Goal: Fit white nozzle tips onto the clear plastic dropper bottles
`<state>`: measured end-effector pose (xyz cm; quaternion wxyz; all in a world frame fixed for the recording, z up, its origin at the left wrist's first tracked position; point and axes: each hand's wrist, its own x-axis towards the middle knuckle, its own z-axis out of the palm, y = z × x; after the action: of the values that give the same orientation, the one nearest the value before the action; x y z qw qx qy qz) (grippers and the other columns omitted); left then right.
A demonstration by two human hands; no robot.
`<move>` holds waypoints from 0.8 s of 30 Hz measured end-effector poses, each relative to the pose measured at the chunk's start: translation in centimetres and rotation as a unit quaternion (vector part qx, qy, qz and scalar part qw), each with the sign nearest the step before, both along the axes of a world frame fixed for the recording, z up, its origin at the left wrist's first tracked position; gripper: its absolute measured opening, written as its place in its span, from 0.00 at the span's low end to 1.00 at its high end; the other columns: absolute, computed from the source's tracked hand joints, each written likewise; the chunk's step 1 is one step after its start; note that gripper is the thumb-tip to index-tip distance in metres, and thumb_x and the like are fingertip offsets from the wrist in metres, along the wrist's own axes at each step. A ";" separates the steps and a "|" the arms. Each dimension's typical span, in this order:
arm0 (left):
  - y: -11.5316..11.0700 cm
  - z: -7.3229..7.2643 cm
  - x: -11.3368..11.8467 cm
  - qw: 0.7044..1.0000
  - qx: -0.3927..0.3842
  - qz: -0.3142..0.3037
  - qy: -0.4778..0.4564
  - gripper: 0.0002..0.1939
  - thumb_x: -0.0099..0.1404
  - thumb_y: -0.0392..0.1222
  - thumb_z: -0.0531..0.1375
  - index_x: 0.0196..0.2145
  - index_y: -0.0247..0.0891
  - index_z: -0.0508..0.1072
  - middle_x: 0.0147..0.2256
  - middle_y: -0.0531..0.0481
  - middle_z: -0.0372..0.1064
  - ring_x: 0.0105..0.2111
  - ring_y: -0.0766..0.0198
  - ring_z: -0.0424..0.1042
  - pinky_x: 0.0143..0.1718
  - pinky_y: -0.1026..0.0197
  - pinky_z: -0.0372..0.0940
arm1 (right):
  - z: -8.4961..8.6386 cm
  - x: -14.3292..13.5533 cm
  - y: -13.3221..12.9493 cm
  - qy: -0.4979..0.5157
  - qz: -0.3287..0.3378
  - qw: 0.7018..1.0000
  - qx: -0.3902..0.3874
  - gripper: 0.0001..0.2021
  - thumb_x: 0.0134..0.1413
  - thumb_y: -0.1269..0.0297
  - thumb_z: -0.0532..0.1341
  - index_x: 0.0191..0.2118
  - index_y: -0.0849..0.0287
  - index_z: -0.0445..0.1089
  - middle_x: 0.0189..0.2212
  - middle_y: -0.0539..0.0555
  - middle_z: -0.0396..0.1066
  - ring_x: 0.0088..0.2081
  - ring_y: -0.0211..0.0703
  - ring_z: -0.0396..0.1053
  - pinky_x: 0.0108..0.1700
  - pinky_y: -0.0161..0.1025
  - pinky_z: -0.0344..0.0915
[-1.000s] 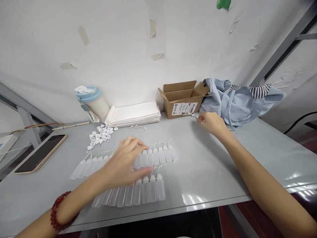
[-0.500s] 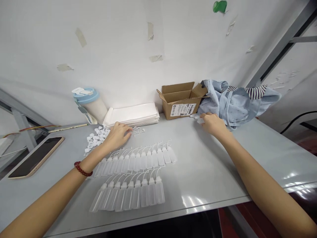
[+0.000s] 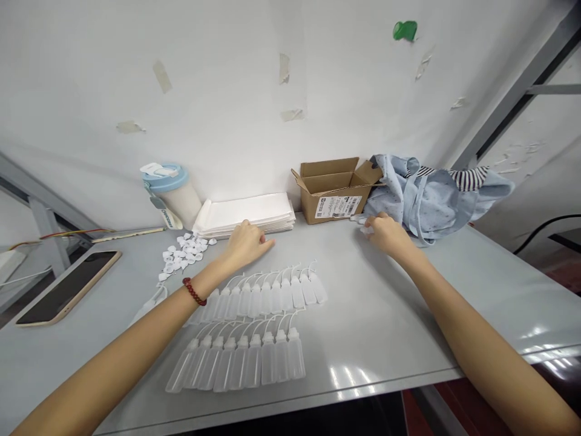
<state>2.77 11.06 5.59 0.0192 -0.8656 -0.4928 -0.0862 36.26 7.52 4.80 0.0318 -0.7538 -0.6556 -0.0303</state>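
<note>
Near the front edge of the stacked white sheets [image 3: 247, 210] is my left hand [image 3: 247, 243], palm down; its thumb points right, and whatever lies under the fingers is hidden. My right hand [image 3: 385, 233] is closed on clear plastic bottles [image 3: 363, 224] beside the cardboard box's lower right corner. Two rows of translucent bottles with thin curved tubes lie on the grey table: a back row [image 3: 272, 297] and a front row [image 3: 242, 363]. Small white caps [image 3: 184, 254] are heaped left of my left hand. More tubed bottles [image 3: 147, 306] lie partly behind my left forearm.
An open cardboard box [image 3: 331, 197] stands against the wall, with blue cloth [image 3: 426, 197] to its right. A blue-lidded cup [image 3: 177, 197] stands at the back left. A phone [image 3: 68, 287] lies on the table's left side [image 3: 109, 281].
My left hand has moved right, past the spot where small white tubes lay, and those are now out of sight. My right hand stays by the box. The view has shifted slightly.
</note>
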 end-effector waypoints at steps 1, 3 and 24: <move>0.1 -0.1 0.3 1.000 -0.001 0.004 -0.001 0.13 0.68 0.47 0.58 0.45 0.35 0.71 0.44 0.46 0.70 0.42 0.58 0.71 0.43 0.51 0.68 | 0.0 -0.1 0.0 0.006 0.004 1.000 -0.001 0.14 0.53 0.75 0.58 0.46 0.66 0.71 0.45 0.67 0.71 0.41 0.55 0.73 0.36 0.41 0.63; 0.1 -0.4 0.6 1.000 -0.002 0.004 -0.005 0.13 0.68 0.45 0.58 0.47 0.35 0.70 0.47 0.44 0.69 0.43 0.58 0.71 0.44 0.50 0.69 | -0.1 -0.4 -0.1 0.021 0.014 1.000 0.000 0.13 0.52 0.76 0.58 0.44 0.65 0.72 0.41 0.66 0.73 0.41 0.55 0.73 0.36 0.40 0.63; -6.2 3.3 2.7 0.951 -0.063 -0.175 -0.246 0.08 0.66 0.41 0.54 0.32 0.40 0.71 0.35 0.51 0.74 0.39 0.58 0.70 0.41 0.56 0.64 | -0.4 -9.9 -5.2 0.303 0.399 0.844 0.193 0.15 0.60 0.72 0.56 0.52 0.54 0.64 0.42 0.57 0.74 0.44 0.47 0.74 0.44 0.47 0.72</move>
<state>5.48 4.82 8.93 -0.1723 -0.8898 -0.3275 -0.2672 26.32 2.37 4.38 0.3826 -0.3778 -0.8384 0.0890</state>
